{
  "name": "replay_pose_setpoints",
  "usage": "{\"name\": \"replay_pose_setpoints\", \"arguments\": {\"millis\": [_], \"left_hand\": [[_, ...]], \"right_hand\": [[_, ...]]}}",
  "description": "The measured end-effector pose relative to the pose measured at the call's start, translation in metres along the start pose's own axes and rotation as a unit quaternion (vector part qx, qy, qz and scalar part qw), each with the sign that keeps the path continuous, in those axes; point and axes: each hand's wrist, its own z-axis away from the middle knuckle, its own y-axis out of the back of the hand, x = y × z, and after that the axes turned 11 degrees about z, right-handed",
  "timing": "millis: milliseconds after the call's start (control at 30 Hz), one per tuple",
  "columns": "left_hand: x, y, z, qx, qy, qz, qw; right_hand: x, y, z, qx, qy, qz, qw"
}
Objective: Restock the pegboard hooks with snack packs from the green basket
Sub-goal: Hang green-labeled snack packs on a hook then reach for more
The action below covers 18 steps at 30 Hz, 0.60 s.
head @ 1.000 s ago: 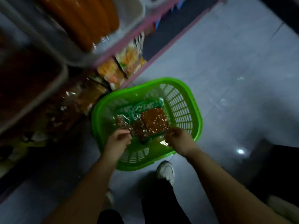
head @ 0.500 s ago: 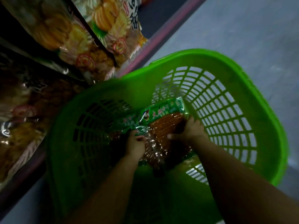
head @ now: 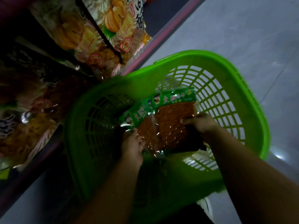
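- My right hand (head: 200,123) has its fingers (head: 186,121) curled onto the right edge of the snack packs (head: 171,125), thumb side on the clear film, clamped on the front pack.
- My left hand (head: 132,146) pinches the lower left corner of the same bunch; its fingertips are lost in the glare of the wrapping, so I cannot tell how deep the grip goes.
- The packs are inside the green basket (head: 252,101), held just above its floor, leaning towards its far wall.
- I judge them light and floppy: thin glossy film that will slide, with a flat slab inside giving some stiffness. Squeezing hard could crack the contents.
- Best hold, I think, is by the edges as now, then shifting to the green header strip at the top, where a hanging hole would likely sit; I cannot see one.
- They look like two or more overlapping packs, each with a green printed header with red characters and an orange-brown ribbed slab behind clear film.
- Left of the basket, larger snack bags (head: 97,41) with orange pictures hang on the display; the basket rests on the grey floor (head: 242,29).
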Motion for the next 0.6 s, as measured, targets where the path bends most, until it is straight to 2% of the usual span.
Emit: {"name": "replay_pose_setpoints", "arguments": {"millis": [167,233,333,400,467,600], "left_hand": [[0.037,0.037,0.093,0.026,-0.096,0.006,0.995],[0.057,0.049,0.137,0.033,-0.139,-0.006,0.99],[0.094,0.062,0.208,0.027,-0.225,-0.075,0.971],[0.128,0.066,0.262,0.031,-0.249,-0.066,0.966],[0.165,0.068,0.317,0.066,-0.266,-0.057,0.96],[0.241,0.07,0.426,0.122,-0.329,-0.028,0.936]], "right_hand": [[-0.026,0.009,0.096,0.015,0.068,0.027,0.997],[-0.041,0.022,0.148,0.015,0.081,0.006,0.997],[-0.07,0.047,0.231,-0.017,0.117,-0.059,0.991],[-0.094,0.067,0.293,-0.045,0.125,-0.097,0.986],[-0.119,0.088,0.351,-0.063,0.124,-0.124,0.982],[-0.184,0.128,0.46,-0.114,0.151,-0.119,0.975]]}}
